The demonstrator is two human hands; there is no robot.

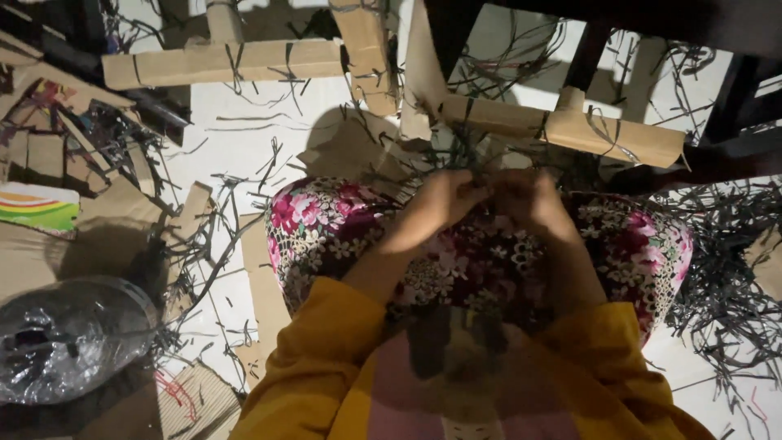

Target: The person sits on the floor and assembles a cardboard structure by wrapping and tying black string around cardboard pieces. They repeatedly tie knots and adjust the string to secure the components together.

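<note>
Dark strips (481, 175) were pinched between both hands just above the lap, at the centre of the view; a thin tangle of flat grey-black bands, their ends trailing toward 12 o'clock into the cardboard frame (562, 122). Left hand (444, 200) was curled nearly shut, fingertips pressed on the strips; right hand (529, 200) likewise closed over them, the two hands touching; exactly how the bands crossed between the fingers could not be told, as shadow hid it. Judgement: the work looked like knotting or twisting a tie; it would go best with the bands kept flat and taut, pulled evenly from both sides, and close to the frame so no slack crept in. Below the hands lay the floral cloth (342, 236) over the knees; yellow sleeves (318, 358) toward 6 o'clock. At 9 o'clock, loose cardboard pieces (122, 212) on the white floor (244, 122); at 8 o'clock a clear plastic bag (65, 342); more loose strips heaped at 3 o'clock (725, 285).
</note>
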